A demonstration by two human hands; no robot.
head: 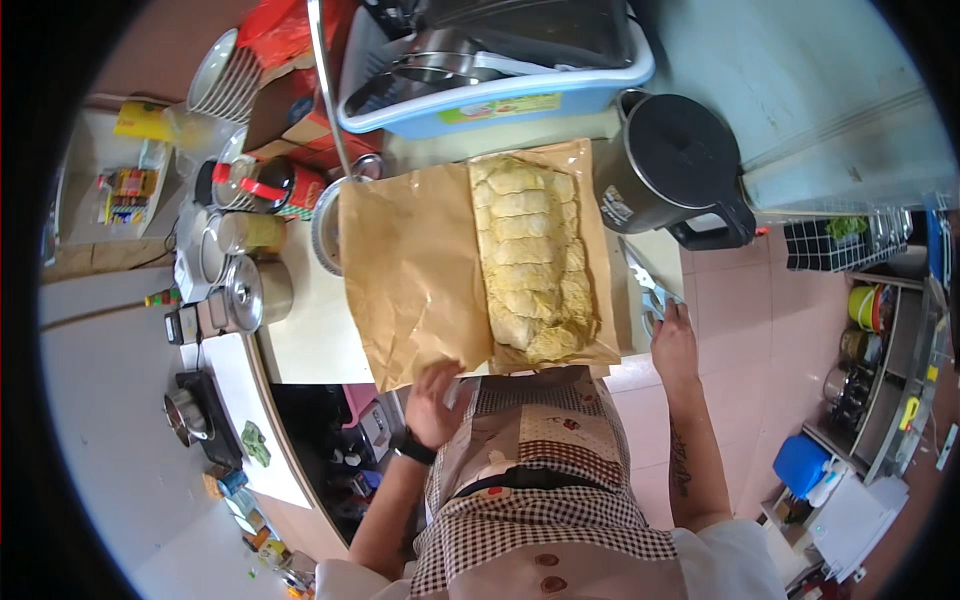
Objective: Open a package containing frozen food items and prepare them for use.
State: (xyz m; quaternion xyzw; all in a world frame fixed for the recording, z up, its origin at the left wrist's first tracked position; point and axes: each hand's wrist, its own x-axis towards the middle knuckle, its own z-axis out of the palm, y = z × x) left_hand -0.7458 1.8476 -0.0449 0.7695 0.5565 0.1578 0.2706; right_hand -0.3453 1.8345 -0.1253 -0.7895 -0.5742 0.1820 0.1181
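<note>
A brown paper wrapper [416,262] lies spread open on the pale tabletop in front of me. On its right half rests a long slab of pale yellow, dusty-looking food [525,247], set in overlapping pieces. My left hand [437,405], slightly blurred, is at the wrapper's near edge with fingers apart; whether it touches the paper cannot be told. To the right of the wrapper are kitchen scissors [639,264], blades pointing away from me. My right hand [675,341] has its fingers closed around their handles at the table's right edge.
A black electric kettle [679,161] stands at the back right, close to the wrapper. Behind is a blue-and-white plastic basin [487,109] of cookware. Red-capped bottles [281,187], a jar [251,232] and a lidded steel pot [259,292] crowd the left, near a partly covered bowl [326,232].
</note>
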